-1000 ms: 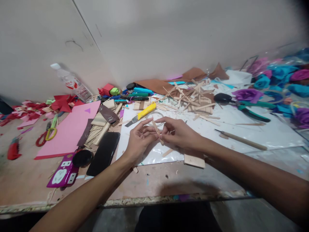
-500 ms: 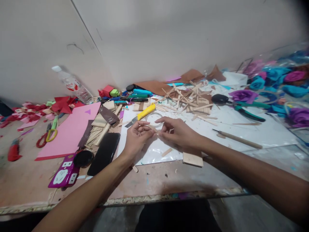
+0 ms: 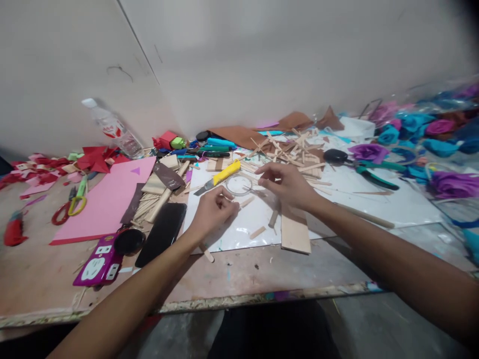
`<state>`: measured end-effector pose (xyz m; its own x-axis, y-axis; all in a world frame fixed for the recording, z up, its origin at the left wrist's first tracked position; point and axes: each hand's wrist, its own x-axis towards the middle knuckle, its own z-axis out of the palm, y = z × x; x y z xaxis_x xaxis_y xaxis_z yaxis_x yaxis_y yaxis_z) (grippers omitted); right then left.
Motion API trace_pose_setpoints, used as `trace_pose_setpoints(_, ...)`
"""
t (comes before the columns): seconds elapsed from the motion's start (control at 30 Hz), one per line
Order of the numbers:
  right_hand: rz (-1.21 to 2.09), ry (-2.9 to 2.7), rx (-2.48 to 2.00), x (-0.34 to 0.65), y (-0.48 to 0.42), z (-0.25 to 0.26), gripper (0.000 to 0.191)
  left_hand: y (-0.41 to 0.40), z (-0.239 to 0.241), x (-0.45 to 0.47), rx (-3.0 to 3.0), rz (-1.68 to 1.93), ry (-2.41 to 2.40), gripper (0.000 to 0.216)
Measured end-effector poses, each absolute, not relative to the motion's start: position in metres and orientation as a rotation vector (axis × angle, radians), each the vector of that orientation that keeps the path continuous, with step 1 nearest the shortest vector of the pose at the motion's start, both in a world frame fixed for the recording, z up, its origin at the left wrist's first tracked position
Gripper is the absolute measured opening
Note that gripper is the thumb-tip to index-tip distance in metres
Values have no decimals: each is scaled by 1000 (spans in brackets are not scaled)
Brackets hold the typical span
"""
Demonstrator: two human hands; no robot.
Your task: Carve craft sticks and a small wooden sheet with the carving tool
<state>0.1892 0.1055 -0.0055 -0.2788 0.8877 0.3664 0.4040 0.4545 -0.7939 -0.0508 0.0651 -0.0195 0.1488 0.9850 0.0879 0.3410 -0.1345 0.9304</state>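
Note:
My left hand [image 3: 212,210] rests on the white plastic sheet [image 3: 374,199] with its fingers curled round a short wooden stick [image 3: 246,202] that pokes out to the right. My right hand [image 3: 287,184] hovers just right of a clear round dish [image 3: 238,183]. Its thumb and forefinger are pinched close together, and what they hold is too small to make out. A yellow utility knife [image 3: 223,174] lies just behind the dish. A flat wooden plank [image 3: 295,232] lies under my right wrist. Two short stick pieces [image 3: 258,232] lie on the sheet between my hands.
A heap of wooden sticks [image 3: 295,149] sits behind my right hand. Green-handled pliers [image 3: 374,172], a wooden-handled tool [image 3: 368,218] and paper flowers [image 3: 449,182] are to the right. On the left are a black phone [image 3: 160,234], a purple power strip [image 3: 98,262], pink paper [image 3: 108,199], scissors [image 3: 71,207] and a bottle [image 3: 112,129].
My hands have come apart. The right hand let go of the shared stick and moved back and right, toward the dish. The left hand kept the stick and sank to the sheet.

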Motion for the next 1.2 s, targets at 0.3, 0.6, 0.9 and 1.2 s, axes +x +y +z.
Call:
trace_pose_setpoints(0.3,587,-1946,-1070,195,112,-13,26,74,-3,-68,2290,950,1499,11)
trace_pose_setpoints(0.6,194,-2321,-1061,218,131,-16,23,69,-9,-63,2717,552,1116,14)
trace_pose_setpoints(0.9,163,-2640,-1092,204,114,-10,45,75,-13,-64,2767,403,1005,15)
trace_pose_setpoints(1.2,135,-2603,-1174,205,118,-9,37,76,-15,-65,2840,409,1047,18)
